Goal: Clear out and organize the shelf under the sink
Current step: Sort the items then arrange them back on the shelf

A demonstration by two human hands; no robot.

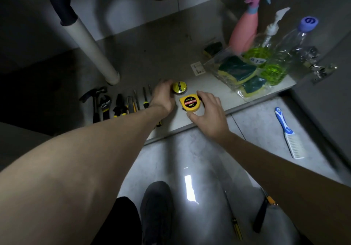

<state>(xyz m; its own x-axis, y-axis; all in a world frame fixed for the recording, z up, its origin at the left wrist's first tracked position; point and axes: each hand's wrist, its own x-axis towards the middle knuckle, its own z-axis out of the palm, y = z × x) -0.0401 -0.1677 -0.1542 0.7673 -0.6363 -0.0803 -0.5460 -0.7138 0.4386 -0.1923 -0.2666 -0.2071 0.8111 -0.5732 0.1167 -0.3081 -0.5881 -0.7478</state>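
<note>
Tape measure (190, 103), rigid, compact, fairly light, near shelf (218, 93) front edge: right hand (206, 111) grip pinching case sides; left hand (163, 95) grip curled on tape roll (179, 87).

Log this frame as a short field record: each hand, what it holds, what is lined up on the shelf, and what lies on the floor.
left hand: left hand grips the round yellow tape roll on the shelf
right hand: right hand holds the yellow tape measure between thumb and fingers
shelf left: hammer, wrench, pliers and screwdrivers in a row
shelf right: bag of sponges, pink spray bottle, green soap bottles
floor: blue and white brush; two tools near the right forearm
</note>
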